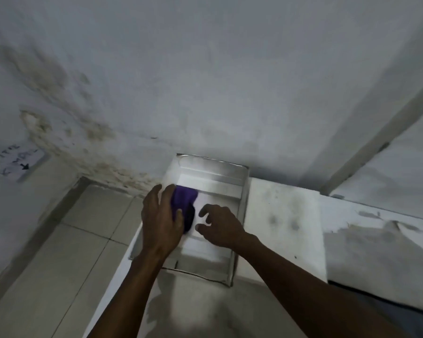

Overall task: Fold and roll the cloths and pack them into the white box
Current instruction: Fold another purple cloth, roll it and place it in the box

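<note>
Presently: one cloth, one box

Nearest, left hand [161, 223], fingers and thumb curled round a rolled purple cloth [185, 203], holding it at the left side inside the white box [239, 215]. Right hand [219, 226] hovers just beside, fingers loosely bent, holding nothing. Beyond, stained wall [205, 81] with paper notice [21, 163].
</note>
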Tool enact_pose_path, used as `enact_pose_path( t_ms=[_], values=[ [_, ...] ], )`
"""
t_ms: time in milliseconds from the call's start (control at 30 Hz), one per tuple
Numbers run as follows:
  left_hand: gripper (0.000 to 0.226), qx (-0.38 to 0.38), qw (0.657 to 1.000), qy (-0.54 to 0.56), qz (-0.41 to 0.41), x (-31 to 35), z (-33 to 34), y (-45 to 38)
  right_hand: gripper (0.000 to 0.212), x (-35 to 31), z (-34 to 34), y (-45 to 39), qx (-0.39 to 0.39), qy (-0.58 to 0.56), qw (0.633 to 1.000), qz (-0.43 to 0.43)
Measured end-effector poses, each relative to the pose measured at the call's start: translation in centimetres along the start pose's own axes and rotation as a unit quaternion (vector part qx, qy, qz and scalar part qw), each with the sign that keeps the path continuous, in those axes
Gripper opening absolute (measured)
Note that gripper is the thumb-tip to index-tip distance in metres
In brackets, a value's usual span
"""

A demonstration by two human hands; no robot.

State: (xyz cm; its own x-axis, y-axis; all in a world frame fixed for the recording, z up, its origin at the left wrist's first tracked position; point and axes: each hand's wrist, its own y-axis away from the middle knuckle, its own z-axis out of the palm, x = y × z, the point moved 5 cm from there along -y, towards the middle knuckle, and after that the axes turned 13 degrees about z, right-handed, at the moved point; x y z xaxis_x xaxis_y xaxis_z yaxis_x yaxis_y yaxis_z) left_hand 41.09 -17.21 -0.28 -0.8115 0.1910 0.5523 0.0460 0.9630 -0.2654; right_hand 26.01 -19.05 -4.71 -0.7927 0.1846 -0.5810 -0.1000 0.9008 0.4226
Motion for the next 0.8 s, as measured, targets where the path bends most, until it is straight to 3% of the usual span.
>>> enact_pose_path(
  t_ms=[200,300,433,600,700,800],
  values=[
    [0.04,0.044,0.989,0.112,0.085,8.8,2.3,3.1,0.025,3.4,-6.2,8.0,0.15,0.0,0.981,-0.124],
    [0.035,0.053,0.981,0.143,0.12,13.5,4.2,5.1,0.022,7.2,-8.4,11.5,0.205,-0.03,0.972,-0.108],
    [0.028,0.054,0.969,0.192,0.144,19.0,7.2,8.3,0.019,14.7,-10.1,15.7,0.211,-0.056,0.975,-0.043],
    [0.027,-0.054,0.959,0.235,0.149,24.5,13.0,11.9,0.017,24.8,-12.0,20.5,0.202,-0.075,0.973,0.078],
    [0.02,-0.133,0.955,0.22,0.15,26.9,17.0,14.0,0.01,30.7,-12.6,23.5,0.203,-0.055,0.968,0.135],
    [0.015,-0.19,0.953,0.172,0.163,28.8,20.4,15.8,0.016,35.8,-12.8,25.8,0.199,-0.046,0.963,0.174]
  ],
)
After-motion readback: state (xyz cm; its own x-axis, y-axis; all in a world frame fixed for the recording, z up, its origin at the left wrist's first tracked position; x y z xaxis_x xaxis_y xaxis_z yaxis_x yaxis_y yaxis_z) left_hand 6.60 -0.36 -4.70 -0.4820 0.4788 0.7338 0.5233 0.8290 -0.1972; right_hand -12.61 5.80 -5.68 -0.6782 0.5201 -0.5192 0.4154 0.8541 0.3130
